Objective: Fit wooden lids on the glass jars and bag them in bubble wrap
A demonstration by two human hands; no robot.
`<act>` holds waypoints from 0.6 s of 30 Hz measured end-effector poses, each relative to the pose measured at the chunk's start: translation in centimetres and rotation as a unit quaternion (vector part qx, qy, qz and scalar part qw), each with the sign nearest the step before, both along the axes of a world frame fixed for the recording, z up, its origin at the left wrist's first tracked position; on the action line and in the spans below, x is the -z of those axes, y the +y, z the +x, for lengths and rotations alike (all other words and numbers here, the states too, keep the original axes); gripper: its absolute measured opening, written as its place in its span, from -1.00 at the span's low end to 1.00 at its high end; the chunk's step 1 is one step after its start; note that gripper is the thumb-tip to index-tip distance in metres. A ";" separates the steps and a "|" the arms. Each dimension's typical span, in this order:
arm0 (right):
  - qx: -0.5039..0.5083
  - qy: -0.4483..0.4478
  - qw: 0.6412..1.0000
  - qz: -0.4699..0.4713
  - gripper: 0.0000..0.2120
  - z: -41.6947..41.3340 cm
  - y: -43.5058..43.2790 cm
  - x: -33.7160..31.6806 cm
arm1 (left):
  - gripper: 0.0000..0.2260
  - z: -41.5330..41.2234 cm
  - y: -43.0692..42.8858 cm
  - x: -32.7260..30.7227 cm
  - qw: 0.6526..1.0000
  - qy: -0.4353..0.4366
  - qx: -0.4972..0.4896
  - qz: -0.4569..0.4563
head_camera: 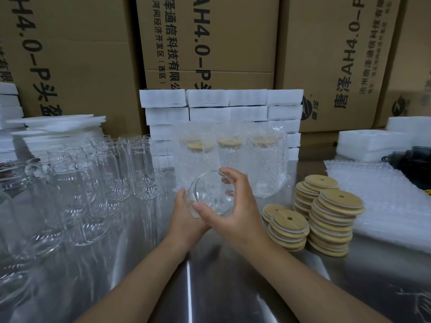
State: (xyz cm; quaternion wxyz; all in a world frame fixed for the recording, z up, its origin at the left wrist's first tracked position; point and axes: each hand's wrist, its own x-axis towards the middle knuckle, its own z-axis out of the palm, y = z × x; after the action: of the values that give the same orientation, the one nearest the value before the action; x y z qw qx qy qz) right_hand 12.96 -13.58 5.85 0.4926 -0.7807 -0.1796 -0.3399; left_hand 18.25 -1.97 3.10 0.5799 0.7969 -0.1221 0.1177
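At the centre of the frame, both hands grip one glass jar [210, 199], tilted so a round end faces the camera. The left hand [184, 213] cups it from below and the right hand [238, 206] curls its fingers over the top and side. Just behind the held jar, three bagged jars [265, 169] stand upright, their lids dimly visible through the wrap. Left of the hands, a dense crowd of empty jars [93, 183] fills that side of the shiny metal surface [210, 287]. Right of the right hand, stacks of wooden lids [331, 217] stand near, and bubble-wrap sheets [377, 201] lie beyond them. White foam blocks [221, 108] are piled behind the bagged jars, against tall cardboard boxes [233, 43] along the upper frame.
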 end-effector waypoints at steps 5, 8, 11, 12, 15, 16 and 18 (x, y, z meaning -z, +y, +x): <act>-0.030 0.013 0.996 0.080 -0.31 -0.1 0.0 0.0 | -0.07 -0.2 -0.3 -0.1 0.997 -0.028 0.004 0.075; -0.044 0.002 0.994 0.103 -0.33 -0.2 0.4 0.0 | -0.12 -0.1 -0.3 0.0 0.996 -0.036 0.008 0.075; -0.050 0.005 0.990 0.128 -0.35 -0.2 0.6 0.0 | -0.17 0.2 -0.4 -0.2 0.998 -0.028 0.015 0.045; -0.049 0.007 0.990 0.133 -0.35 -0.2 0.5 0.0 | -0.18 0.4 -0.4 -0.1 0.999 -0.028 0.013 0.038; -0.043 0.011 0.988 0.150 -0.37 0.1 0.3 -0.1 | -0.05 0.1 0.0 0.4 0.999 -0.034 -0.008 0.033; -0.043 0.012 0.987 0.156 -0.39 0.1 0.2 -0.1 | 0.00 0.0 0.2 0.6 0.998 -0.047 -0.017 0.031; -0.050 0.011 0.985 0.165 -0.43 0.3 -0.1 -0.1 | 0.01 0.0 0.5 0.7 0.997 -0.076 -0.020 0.021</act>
State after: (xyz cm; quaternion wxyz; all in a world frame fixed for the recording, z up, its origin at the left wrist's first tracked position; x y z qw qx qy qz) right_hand 13.23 -13.67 5.96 0.6331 -0.6825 -0.1539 -0.3312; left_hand 18.24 -1.47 2.37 0.5495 0.7999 -0.1521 0.1873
